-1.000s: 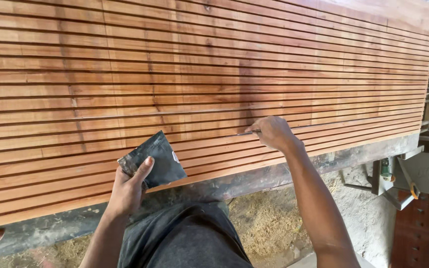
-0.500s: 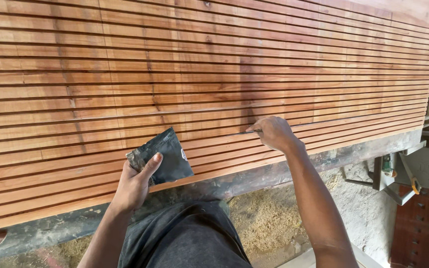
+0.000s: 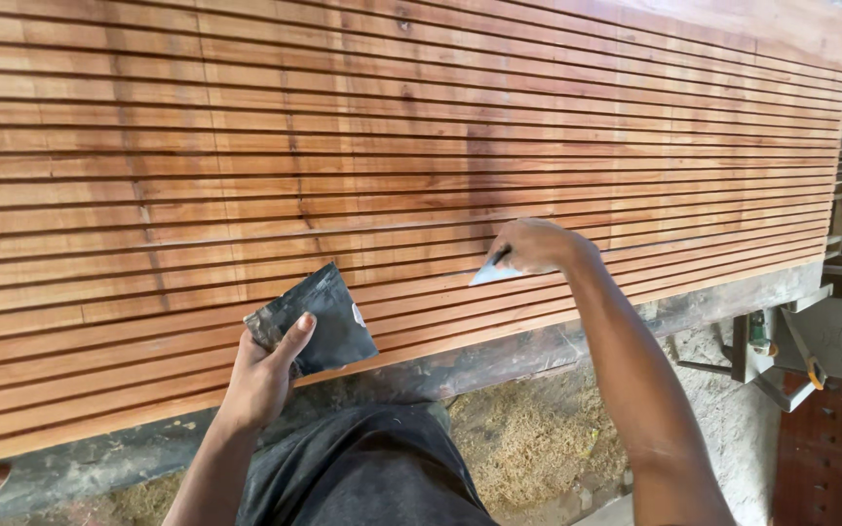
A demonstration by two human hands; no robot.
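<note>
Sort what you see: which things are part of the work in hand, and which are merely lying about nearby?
In use:
- grooved wooden panel
- small flat blade, in the right hand, against the panel
- dark square sheet, in the left hand

Lying about:
- sawdust on the floor
- grey metal frame at right

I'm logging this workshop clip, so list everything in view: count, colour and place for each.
Panel: one, reddish-brown grooved wood, filling most of the view.
Bench: one, grey and stained, under the panel's near edge.
Pouch: one, dark, held over the panel's lower part.
Blade: one, pale and flat, against the panel at mid-right.
Sawdust: a tan heap on the floor below the bench.
Clamp: one, grey metal, lower right.
Trousers: dark, bottom centre.
Left hand: holds the pouch.
Right hand: grips the blade.
</note>
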